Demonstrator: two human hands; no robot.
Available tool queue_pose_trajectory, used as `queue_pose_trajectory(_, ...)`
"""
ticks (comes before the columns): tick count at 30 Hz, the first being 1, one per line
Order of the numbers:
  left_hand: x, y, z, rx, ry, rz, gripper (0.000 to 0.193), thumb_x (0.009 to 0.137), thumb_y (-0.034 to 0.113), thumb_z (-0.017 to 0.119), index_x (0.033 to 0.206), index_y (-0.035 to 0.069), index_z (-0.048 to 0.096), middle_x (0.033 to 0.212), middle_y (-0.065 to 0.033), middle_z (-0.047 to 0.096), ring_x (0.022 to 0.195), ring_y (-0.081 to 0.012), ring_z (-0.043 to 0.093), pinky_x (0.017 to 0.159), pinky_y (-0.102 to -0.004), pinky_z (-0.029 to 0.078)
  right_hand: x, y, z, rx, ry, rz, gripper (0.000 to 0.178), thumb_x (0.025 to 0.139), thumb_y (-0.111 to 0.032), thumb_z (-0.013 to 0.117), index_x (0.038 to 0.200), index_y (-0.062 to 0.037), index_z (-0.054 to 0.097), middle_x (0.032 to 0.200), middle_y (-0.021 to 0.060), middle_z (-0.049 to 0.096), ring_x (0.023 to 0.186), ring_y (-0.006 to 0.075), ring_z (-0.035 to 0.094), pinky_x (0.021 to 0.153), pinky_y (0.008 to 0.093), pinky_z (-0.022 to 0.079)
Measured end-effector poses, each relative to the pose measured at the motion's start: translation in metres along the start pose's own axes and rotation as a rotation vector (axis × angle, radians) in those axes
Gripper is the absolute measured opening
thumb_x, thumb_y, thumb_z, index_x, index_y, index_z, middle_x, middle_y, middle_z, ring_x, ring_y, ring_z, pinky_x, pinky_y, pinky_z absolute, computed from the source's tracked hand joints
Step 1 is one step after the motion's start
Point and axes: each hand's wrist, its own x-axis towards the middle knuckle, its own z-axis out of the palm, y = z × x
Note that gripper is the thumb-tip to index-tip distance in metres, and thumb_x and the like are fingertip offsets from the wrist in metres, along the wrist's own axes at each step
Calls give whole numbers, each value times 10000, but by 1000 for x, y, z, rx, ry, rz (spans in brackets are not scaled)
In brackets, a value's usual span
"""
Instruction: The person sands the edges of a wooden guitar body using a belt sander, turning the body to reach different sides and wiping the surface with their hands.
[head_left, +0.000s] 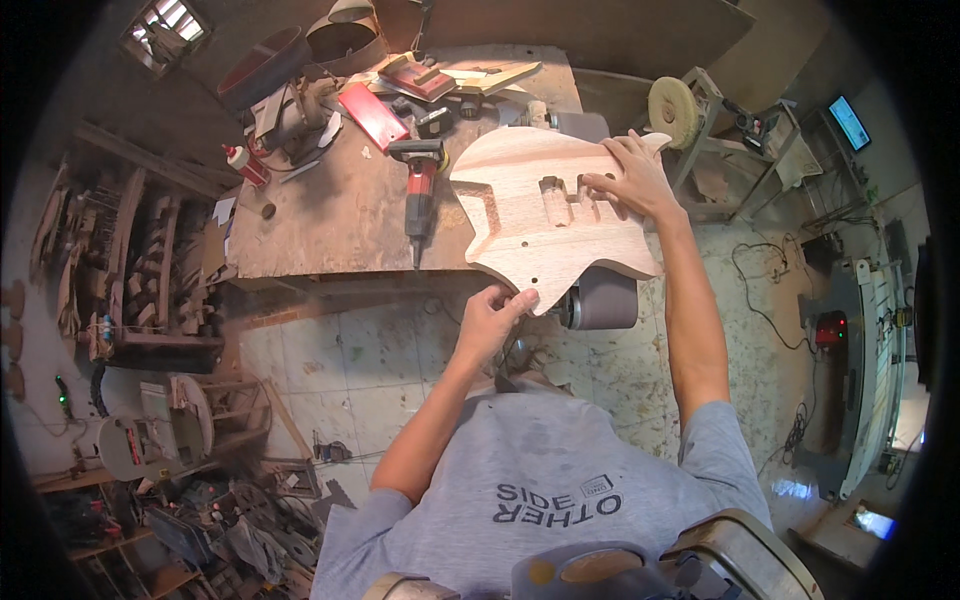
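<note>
A pale, unpainted wooden electric guitar body point(580, 235) with routed cavities is held up in front of me, past the right edge of the workbench. My left hand point(495, 318) pinches the pointed horn at its near end, thumb on top. My right hand point(638, 180) grips the far right side, its fingers lying over the face beside the cavities. Below the body shows a grey-brown sanding roller point(605, 298), partly covered by the wood. Whether the wood touches the roller, I cannot tell.
On the wooden workbench point(330, 230) lie a red and black power tool point(420, 195), a red flat piece point(373, 116), a white glue bottle point(246, 165) and offcuts. A buffing wheel point(673, 113) stands far right. A wood rack point(140, 260) is at left; cables point(765, 265) cross the floor at right.
</note>
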Motion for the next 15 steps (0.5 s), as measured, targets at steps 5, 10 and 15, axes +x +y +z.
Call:
queue_pose_trajectory(5,7,4,-38,-347,-111,-241,929,976,775,408,1395,-36,580,1302,-226,642,1087,-311,668,989,-461,494,-4,-15,-6,21,-1,-15,964,761,-759,726,1417,-60,625,1490,170,549,1508,420,353,1230,576,250)
queue_pose_trajectory(10,68,20,-90,-490,-6,-45,799,1017,657,503,1532,48,447,1311,-154,648,1052,-278,721,838,-396,604,-8,-37,3,49,46,-138,958,772,-778,714,1370,-32,659,1477,210,557,1486,438,382,1232,570,243)
queue_pose_trajectory(15,119,55,-97,-133,21,126,605,983,368,737,1442,19,555,1286,-131,678,1107,-192,669,910,-355,551,-3,-53,4,37,87,-41,784,820,-696,732,1377,-148,685,1538,268,456,1504,528,288,1258,562,221)
